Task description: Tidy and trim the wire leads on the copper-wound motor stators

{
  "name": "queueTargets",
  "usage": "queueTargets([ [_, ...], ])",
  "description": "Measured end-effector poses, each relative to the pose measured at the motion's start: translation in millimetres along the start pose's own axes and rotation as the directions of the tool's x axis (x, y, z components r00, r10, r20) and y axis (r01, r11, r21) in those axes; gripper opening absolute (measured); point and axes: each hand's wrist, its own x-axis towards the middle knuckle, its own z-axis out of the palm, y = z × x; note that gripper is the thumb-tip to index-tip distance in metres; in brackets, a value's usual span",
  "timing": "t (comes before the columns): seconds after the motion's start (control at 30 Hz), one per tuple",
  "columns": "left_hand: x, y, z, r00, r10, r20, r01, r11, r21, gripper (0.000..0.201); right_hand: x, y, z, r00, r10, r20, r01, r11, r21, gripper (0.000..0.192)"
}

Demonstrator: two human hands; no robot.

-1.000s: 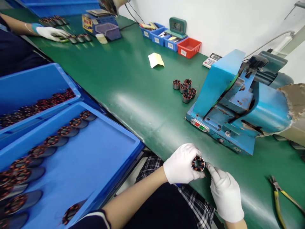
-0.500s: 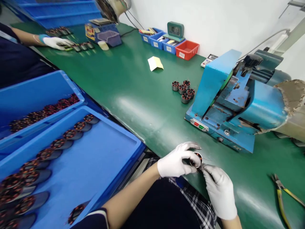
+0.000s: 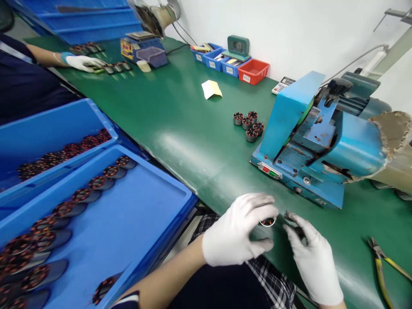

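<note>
A small round motor stator with copper windings and a bright metal rim (image 3: pixel 267 222) is at the near edge of the green table, partly hidden by the fingers of my left hand (image 3: pixel 240 229). That hand wears a white glove, its thumb spread well away from the fingers. Just right of the stator is my right hand (image 3: pixel 310 253), also gloved, with darkened fingertips. Its thumb and forefinger are apart, and I see nothing held between them. Yellow-handled cutting pliers (image 3: pixel 378 253) lie to the right of it.
A blue machine (image 3: pixel 299 146) stands beyond my hands, with several stators (image 3: pixel 247 123) left of it. Blue trays (image 3: pixel 154 189) with more stators are at my left. A co-worker's gloved hand (image 3: pixel 85 63) is at the far left. Small bins (image 3: pixel 253 71) line the wall.
My left hand has spread its thumb away from the stator it was holding. My right hand has drawn back to the right, apart from the stator.
</note>
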Motion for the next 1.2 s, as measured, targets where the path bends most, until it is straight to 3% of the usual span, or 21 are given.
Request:
queueTargets([
  [0.1,8.5,-10.9,22.3,0.991,-0.086,0.102,0.076,0.992,0.099,0.076,3.9,-8.4,4.4,0.998,-0.039,0.047,0.050,0.967,-0.248,0.027],
  [0.2,10.3,-27.9,36.7,0.976,-0.165,0.142,0.150,0.983,0.109,0.078,4.8,-11.2,7.4,0.997,-0.082,-0.006,0.073,0.913,-0.400,0.031],
  [0.27,10.0,-34.2,38.4,0.977,-0.151,0.150,0.137,0.986,0.097,0.072,4.9,-9.3,10.7,0.991,-0.137,0.002,0.127,0.914,-0.385,0.032],
  [0.43,11.6,-35.7,32.5,0.977,-0.082,0.198,0.073,0.996,0.054,0.063,9.1,-1.6,21.2,0.955,-0.251,0.161,0.293,0.887,-0.356,0.032],
  [0.67,10.2,-38.5,33.8,0.978,-0.037,0.206,0.027,0.998,0.052,0.044,9.5,7.5,14.0,0.908,-0.363,0.210,0.417,0.833,-0.364,0.041],
  [0.77,9.7,-41.0,33.8,0.976,-0.023,0.215,0.011,0.998,0.056,0.044,0.1,32.9,8.0,0.914,-0.347,0.209,0.390,0.895,-0.217,0.045],
  [0.9,11.3,-34.3,26.4,0.974,-0.037,0.224,0.002,0.988,0.154,0.046,-10.9,60.3,-5.6,0.979,-0.182,0.090,0.184,0.983,-0.010,0.025],
  [0.97,13.2,-23.8,19.2,0.973,-0.021,0.231,-0.038,0.968,0.250,0.052,-13.0,53.7,-11.1,0.996,-0.089,0.030,0.087,0.994,0.062,0.017],
  [1.03,15.0,-12.2,13.2,0.977,0.041,0.209,-0.099,0.956,0.275,0.066,-12.6,34.8,-10.6,0.995,-0.090,0.050,0.086,0.993,0.077,0.016],
  [1.13,15.9,-3.0,13.3,0.980,0.112,0.163,-0.136,0.980,0.145,0.088,-8.8,4.3,3.0,0.965,-0.153,0.211,0.152,0.988,0.020,0.031],
  [1.2,15.4,-4.9,19.1,0.978,0.066,0.200,-0.078,0.995,0.056,0.098,-5.9,-5.8,15.3,0.941,-0.124,0.315,0.123,0.992,0.023,0.047],
])
